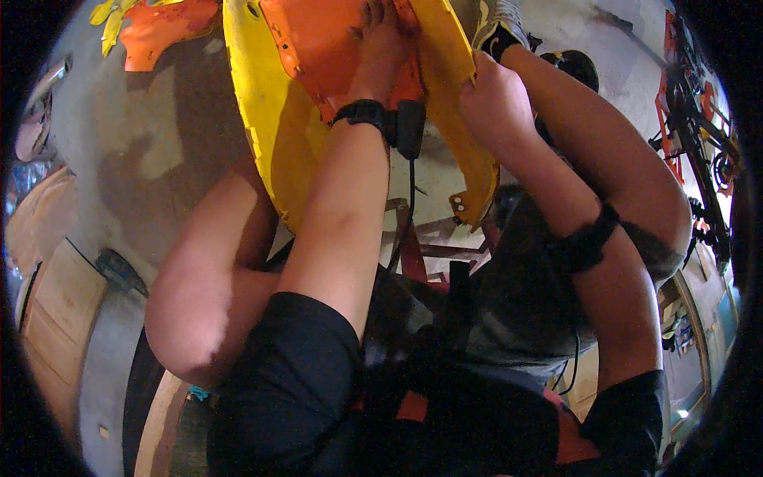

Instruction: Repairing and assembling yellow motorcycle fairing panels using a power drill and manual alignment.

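Observation:
Between my knees stands a large curved yellow panel (280, 151), its two sides running down toward me. An orange panel (308, 48) with small holes along its edge sits between those sides. My left hand (380, 48) lies on the orange panel with the fingers stretched out; the fingertips are partly cut off by shadow and the picture's top. My right hand (497, 102) is closed around the right edge of the yellow panel. What its fingertips touch is hidden. A black strap with a small box (409, 127) and a cable is on my left wrist.
Loose orange (167, 32) and yellow pieces (111, 28) lie on the floor at the far left. Below the panel show reddish frame bars (412, 250). My shoe (501, 20) is just beyond my right hand. Dark machine parts (699, 135) stand along the right side.

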The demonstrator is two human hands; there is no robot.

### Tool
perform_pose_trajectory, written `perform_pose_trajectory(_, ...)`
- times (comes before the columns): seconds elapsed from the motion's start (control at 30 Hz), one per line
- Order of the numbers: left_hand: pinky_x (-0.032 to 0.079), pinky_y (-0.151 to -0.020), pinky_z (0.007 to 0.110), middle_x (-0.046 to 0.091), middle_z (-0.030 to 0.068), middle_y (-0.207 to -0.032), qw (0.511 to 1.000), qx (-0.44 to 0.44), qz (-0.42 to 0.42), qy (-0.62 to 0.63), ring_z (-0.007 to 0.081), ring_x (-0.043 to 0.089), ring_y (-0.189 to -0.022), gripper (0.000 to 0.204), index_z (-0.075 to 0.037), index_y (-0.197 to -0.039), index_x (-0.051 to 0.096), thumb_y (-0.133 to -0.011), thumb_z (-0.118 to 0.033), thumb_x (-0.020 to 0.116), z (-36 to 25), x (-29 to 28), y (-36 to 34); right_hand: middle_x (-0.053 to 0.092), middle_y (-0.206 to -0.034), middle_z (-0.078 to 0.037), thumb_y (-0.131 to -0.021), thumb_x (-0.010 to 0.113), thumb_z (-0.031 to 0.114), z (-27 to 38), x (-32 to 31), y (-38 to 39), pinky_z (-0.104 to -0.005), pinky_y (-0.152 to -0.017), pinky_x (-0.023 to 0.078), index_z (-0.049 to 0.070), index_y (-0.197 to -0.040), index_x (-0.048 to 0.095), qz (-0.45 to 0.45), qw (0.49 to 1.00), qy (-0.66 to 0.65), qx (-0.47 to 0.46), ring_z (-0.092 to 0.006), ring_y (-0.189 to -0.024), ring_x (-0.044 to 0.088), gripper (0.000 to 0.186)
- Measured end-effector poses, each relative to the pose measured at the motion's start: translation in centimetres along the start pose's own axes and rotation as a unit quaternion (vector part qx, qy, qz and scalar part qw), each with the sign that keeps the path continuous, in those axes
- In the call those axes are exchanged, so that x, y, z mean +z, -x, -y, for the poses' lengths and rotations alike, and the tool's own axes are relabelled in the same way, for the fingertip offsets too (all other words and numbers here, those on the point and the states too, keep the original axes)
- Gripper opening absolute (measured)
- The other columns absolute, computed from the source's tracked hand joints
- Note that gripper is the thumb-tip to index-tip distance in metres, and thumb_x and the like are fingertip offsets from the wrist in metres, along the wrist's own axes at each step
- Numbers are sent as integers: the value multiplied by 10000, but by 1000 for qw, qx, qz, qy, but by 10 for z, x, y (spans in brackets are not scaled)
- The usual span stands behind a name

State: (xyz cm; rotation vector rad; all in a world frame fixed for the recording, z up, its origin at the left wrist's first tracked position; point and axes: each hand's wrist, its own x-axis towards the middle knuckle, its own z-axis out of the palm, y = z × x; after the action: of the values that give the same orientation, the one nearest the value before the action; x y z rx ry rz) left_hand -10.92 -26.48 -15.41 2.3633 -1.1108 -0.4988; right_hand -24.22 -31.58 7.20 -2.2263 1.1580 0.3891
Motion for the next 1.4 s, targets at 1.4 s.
perform_pose_trajectory(1.4, 174, -1047, 626, 225, 214, -1470, 979, 119, -89, -141, 414, 206, -1353, 784, -13, -1416, 238, -823, -405, 571, 12, -7, 22, 632, -792, -245, -763, 576, 165, 4, 2, -2, -483, -684, 506, -4, -924, 539, -15, 1000, -16, 9, -407, -767, 630, 236)
